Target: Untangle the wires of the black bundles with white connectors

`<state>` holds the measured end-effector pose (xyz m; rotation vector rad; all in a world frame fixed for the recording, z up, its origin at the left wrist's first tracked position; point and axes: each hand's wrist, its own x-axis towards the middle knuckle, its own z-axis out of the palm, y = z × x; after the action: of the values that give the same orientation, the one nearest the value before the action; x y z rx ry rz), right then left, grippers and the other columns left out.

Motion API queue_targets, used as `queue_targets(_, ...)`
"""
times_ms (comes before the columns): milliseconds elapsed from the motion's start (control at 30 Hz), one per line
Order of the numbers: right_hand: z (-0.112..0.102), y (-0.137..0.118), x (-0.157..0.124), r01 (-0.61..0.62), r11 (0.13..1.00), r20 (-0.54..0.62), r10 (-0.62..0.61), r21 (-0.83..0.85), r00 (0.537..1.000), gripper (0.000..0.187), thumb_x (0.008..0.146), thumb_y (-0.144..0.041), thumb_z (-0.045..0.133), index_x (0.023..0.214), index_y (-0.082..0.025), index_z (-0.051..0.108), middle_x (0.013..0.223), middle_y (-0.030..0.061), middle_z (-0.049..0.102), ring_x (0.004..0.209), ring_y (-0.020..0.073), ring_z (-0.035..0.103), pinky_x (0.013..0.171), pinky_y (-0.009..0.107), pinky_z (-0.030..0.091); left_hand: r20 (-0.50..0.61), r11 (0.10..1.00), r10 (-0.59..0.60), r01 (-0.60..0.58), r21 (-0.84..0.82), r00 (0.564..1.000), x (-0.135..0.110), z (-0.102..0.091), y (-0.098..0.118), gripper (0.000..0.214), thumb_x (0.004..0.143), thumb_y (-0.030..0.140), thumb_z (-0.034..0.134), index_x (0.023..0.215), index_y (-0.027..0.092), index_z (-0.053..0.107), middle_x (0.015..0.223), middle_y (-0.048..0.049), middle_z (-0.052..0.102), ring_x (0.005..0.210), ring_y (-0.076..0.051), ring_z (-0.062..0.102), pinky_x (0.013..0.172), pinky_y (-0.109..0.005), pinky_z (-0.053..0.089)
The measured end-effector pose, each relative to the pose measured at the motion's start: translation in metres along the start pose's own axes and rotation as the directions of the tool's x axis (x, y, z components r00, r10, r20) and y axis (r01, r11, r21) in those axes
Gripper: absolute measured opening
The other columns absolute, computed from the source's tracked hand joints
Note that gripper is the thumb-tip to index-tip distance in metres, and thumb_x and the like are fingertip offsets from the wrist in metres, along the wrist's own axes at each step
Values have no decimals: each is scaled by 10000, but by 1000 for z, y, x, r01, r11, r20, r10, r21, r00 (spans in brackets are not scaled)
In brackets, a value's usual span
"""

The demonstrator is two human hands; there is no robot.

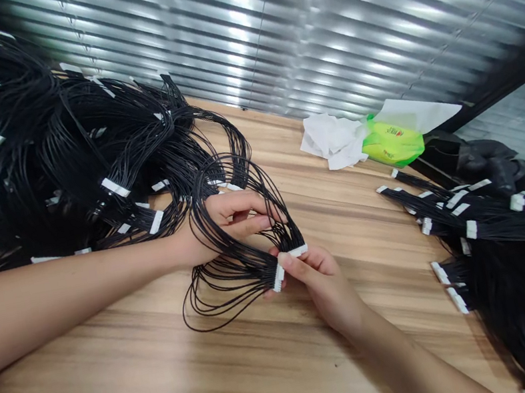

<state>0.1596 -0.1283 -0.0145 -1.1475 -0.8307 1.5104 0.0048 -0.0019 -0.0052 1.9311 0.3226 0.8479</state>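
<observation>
A looped wire harness (pixel 236 276) of thin black wires is in my hands, above the wooden table. Its two white connectors (pixel 279 275) meet at an angle at the right end of the loop. My right hand (pixel 325 280) pinches both connectors between thumb and fingers; some fingertips are behind them. My left hand (pixel 226 223) reaches in among the wires from the left, its fingers curled round part of the bundle. Wires cross in front of that hand and partly hide it.
A large heap of black harnesses with white connectors (pixel 57 158) lies at the left. More harnesses (pixel 515 247) are piled at the right. Crumpled white paper (pixel 334 140) and a green tissue pack (pixel 393 143) sit at the back, by silvery blinds (pixel 238 31). The wooden table (pixel 184 386) spans the front.
</observation>
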Motion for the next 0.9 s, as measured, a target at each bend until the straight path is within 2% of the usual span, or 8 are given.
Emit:
queue_targets(67,0,-1,0,-9,1000,-3,9,-7,1000,259,730,-462,744,766,-206,741,568,-47,621,548,100,558,604,237,432,38,999,45,-44,-8,998,2,-1,-1,187,905,269,565,948,164,713,917,-54,726,828,-124,652,767,-203,491)
queue_targets(167,0,-2,0,-14,1000,-9,14,-11,1000,278,729,-473,739,754,-196,735,555,-44,618,541,112,563,605,252,436,119,999,26,-21,-35,993,5,-2,-1,209,931,251,518,981,167,703,987,-60,723,936,-136,663,877,-216,490)
queue_targets(400,0,-2,0,-19,1000,26,19,-4,999,249,757,-435,728,727,-188,721,574,-33,642,550,114,572,618,255,446,249,990,-9,43,-132,968,5,-4,7,250,967,231,440,999,154,676,1000,-70,713,946,-139,665,864,-212,500)
queue_targets(500,1,-3,1,-23,1000,22,22,11,1000,244,755,-430,732,720,-189,716,563,-36,636,543,113,579,612,251,445,213,996,-34,50,-68,976,3,-3,7,254,968,223,434,999,152,676,977,-65,714,932,-142,663,860,-222,498)
queue_targets(633,2,-5,2,-27,999,-10,28,22,1000,268,753,-455,722,762,-187,718,540,-37,627,521,134,597,612,276,458,117,998,-4,-3,61,993,1,-1,2,250,955,193,449,1036,162,684,1019,-61,716,961,-141,662,895,-233,490)
queue_targets(767,2,-6,1,-5,1000,-16,5,12,1000,269,754,-453,720,736,-185,712,549,-26,644,549,144,620,625,279,471,191,997,8,-23,74,982,2,-3,4,255,960,204,458,1088,169,675,1125,-68,694,1060,-139,633,975,-239,455)
queue_targets(900,1,-5,0,-27,999,5,27,21,1000,262,751,-447,726,773,-186,722,579,-26,665,506,129,608,609,276,484,291,1000,-13,17,-11,957,5,-6,8,283,982,197,405,1124,152,646,1114,-64,692,1026,-120,637,936,-219,473)
